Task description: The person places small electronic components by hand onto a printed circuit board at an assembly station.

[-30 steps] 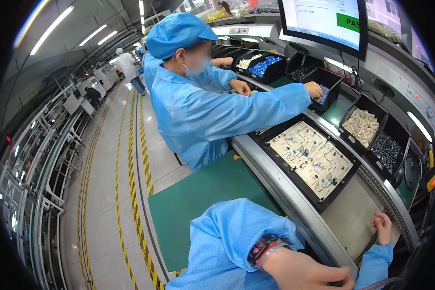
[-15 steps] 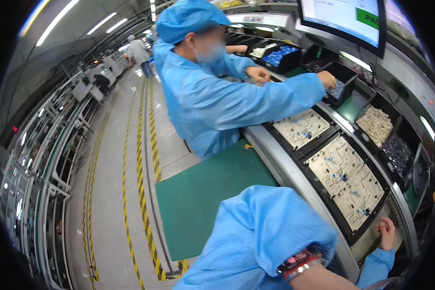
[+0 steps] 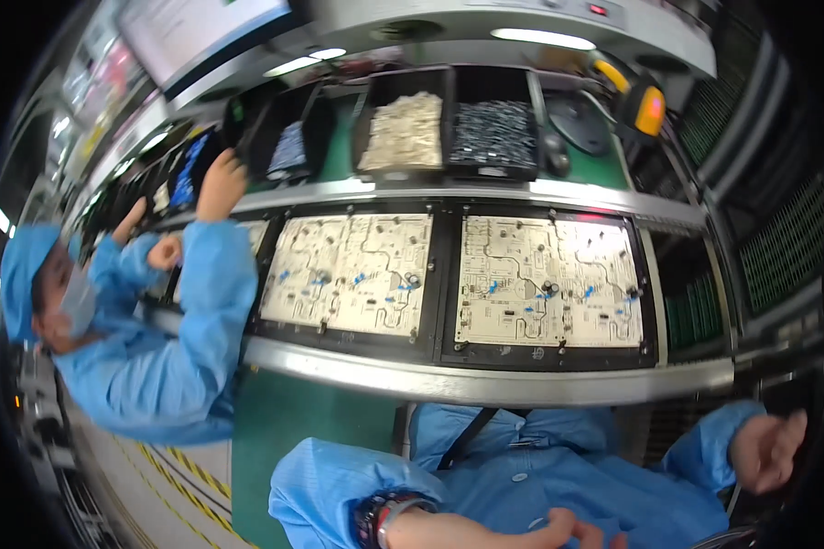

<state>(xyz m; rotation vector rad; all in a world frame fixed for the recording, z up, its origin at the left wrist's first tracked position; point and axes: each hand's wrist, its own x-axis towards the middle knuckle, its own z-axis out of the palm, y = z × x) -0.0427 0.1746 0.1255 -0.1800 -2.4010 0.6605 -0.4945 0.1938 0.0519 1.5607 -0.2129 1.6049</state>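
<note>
My left hand (image 3: 572, 531) is low in front of my blue smock, cut off by the lower edge. Its visible fingers are apart, and nothing shows in them. A bracelet and a silver band (image 3: 394, 517) circle that wrist. At the lower right, my right hand (image 3: 769, 453) is raised off the line, fingers loosely bent and empty, slightly blurred. Nearest to both hands is a cream circuit board (image 3: 549, 284) in a black frame, with blue and black parts on it. A second such board (image 3: 348, 274) sits to its left. Neither hand touches them.
Behind the metal rail (image 3: 339, 192) stand black bins with cream parts (image 3: 403, 133), dark parts (image 3: 494, 133) and blue parts (image 3: 288, 146). A yellow-black handheld scanner (image 3: 645, 105) is at the back right. A co-worker (image 3: 156, 339) reaches over the line at left. A green mat (image 3: 311, 439) lies below.
My view has swung right, bringing the line and bins square in front. My left forearm now lies across my body, and my right hand is away from the line.
</note>
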